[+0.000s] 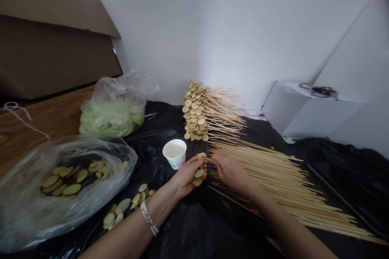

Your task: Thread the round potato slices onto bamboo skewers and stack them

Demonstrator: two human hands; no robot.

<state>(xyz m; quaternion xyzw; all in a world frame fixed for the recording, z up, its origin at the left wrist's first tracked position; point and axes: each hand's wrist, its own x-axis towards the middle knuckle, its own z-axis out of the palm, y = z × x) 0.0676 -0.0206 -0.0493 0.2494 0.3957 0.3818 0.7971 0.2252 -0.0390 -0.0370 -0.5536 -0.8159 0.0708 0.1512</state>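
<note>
My left hand (187,176) is closed round a few pale potato slices (199,173), low in the middle of the picture. My right hand (228,171) is pinched on a bamboo skewer (216,166) whose tip meets those slices. Both hands rest on black plastic sheeting (194,226). Just right of my right hand lies a wide spread of loose bamboo skewers (282,182). Behind the hands stands a stack of finished skewers loaded with slices (196,111).
A white paper cup (175,153) stands just left of my left hand. Loose slices (127,206) lie at lower left beside a clear bag of slices (63,182). A bag of green vegetables (112,115), a cardboard box (51,40) and a white box (304,115) stand further back.
</note>
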